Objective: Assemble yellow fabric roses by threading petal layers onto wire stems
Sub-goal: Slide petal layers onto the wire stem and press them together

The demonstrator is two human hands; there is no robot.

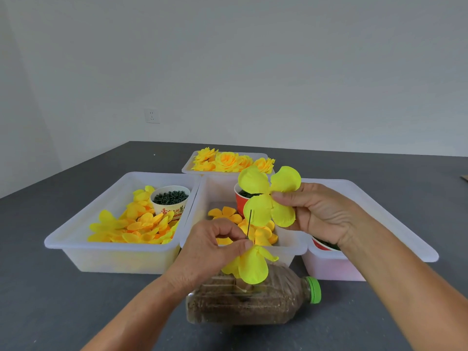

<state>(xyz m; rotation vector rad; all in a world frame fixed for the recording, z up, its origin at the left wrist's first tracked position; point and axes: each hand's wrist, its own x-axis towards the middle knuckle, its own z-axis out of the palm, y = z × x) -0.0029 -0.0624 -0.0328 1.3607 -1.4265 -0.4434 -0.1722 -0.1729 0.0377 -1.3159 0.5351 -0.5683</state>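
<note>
Yellow four-lobed petal layer (269, 196) is hanging in the air over the middle tray (192, 224), pinched by the right hand (321, 214). Left hand (212, 247) is pinching one thin wire stem (249, 224) with folded petals (250, 267) drooping below it. Four white trays are sitting on the grey table (63, 287); finished roses (228, 162) are filling the far one. One lying bottle (253, 300) is blocking the near edge.

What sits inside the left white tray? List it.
The left white tray holds a heap of loose yellow petal layers and a paper cup filled with small dark green pieces. The tray floor under the heap is covered.
</note>
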